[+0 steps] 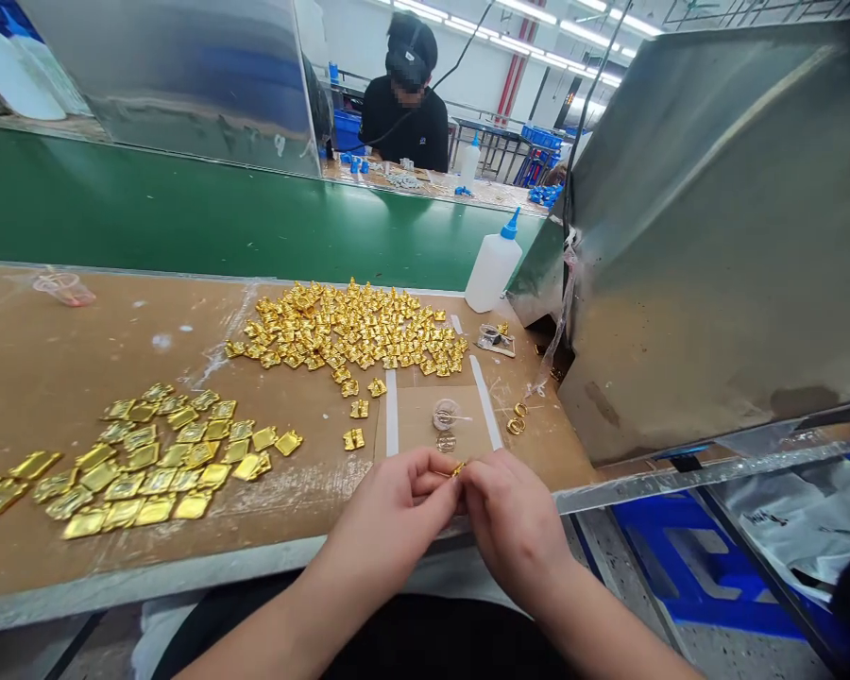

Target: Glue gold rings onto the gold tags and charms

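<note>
No words can be read on anything here. The left hand (389, 515) and the right hand (514, 519) meet at the near edge of the brown counter (42, 368). Both are curled almost shut, and their fingertips pinch one tiny gold piece (457, 468) between them. It is shiny and too small to see its shape well.

Just past the hands lies a pale square mat (425, 401) with white tape down its sides. Two small clear round bits (446, 427) lie on it. Little gold rings (517, 418) lie near it on the right.

A big heap of bumpy gold pieces (347, 326) lies farther back. To the left is a group of flat, shiny gold plates (148, 458), shaped like small rectangles. A white squeeze bottle (492, 266) with a blue tip stands by the green belt (184, 212). A person in a black shirt (405, 118) sits across it.
</note>
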The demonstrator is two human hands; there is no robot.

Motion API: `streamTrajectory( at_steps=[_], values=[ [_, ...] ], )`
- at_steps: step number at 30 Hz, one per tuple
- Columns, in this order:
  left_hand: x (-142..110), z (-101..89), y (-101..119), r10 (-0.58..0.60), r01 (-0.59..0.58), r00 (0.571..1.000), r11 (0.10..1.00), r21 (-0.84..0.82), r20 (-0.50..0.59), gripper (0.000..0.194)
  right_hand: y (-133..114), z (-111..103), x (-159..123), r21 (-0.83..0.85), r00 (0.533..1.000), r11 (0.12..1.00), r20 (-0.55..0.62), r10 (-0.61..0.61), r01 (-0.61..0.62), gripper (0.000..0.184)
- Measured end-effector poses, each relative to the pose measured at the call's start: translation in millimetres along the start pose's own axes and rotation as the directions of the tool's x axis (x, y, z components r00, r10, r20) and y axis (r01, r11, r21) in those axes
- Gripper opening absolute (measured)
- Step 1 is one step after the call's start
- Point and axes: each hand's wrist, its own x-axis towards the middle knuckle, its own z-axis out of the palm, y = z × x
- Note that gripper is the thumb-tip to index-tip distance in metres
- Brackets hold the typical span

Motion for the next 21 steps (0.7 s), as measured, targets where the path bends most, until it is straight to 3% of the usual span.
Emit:
streamTrajectory(
  at_steps=[3, 8, 12, 14, 16, 18, 21],
  values=[
    [5, -0.2, -6, -0.088, 0.090, 0.996, 0.981, -0.169, 0.022, 0.018, -1, -7, 9, -0.090, 0.991, 0.995, 0.126, -0.039, 0.051, 0.019],
    [11, -0.1, -12, -0.055, 0.056, 0.998, 0.977, -0.205, 0.009, 0.028, -7, -16, 25, -0.202, 0.949, 0.964, 0.295, -0.107, 0.172, 0.026],
    [11, -1.6, -12, -0.019, 0.011, 0.999, 0.978, -0.206, -0.035, 0.031, -8, -23, 32, -0.167, 0.915, 0.963, 0.380, -0.135, 0.211, 0.027],
    [10, -3.6, -9, -0.029, 0.022, 0.999, 0.978, -0.210, -0.030, 0.027, -5, -28, 33, -0.056, 0.927, 0.989, 0.358, -0.109, 0.137, 0.031],
    [7, -6.3, -5, -0.063, 0.057, 0.998, 0.973, -0.224, -0.022, 0.024, -2, -32, 31, 0.131, 0.964, 0.990, 0.264, 0.013, -0.050, 0.030],
    [4, -9.3, -1, -0.105, 0.097, 0.994, 0.965, -0.243, -0.021, 0.023, 1, -33, 28, 0.332, 0.971, 0.918, 0.166, 0.171, -0.219, 0.021],
    [0, -13.4, 4, -0.118, 0.107, 0.993, 0.958, -0.265, -0.027, 0.023, -1, -30, 22, 0.511, 0.960, 0.816, 0.075, 0.270, -0.270, 0.008]
  ],
)
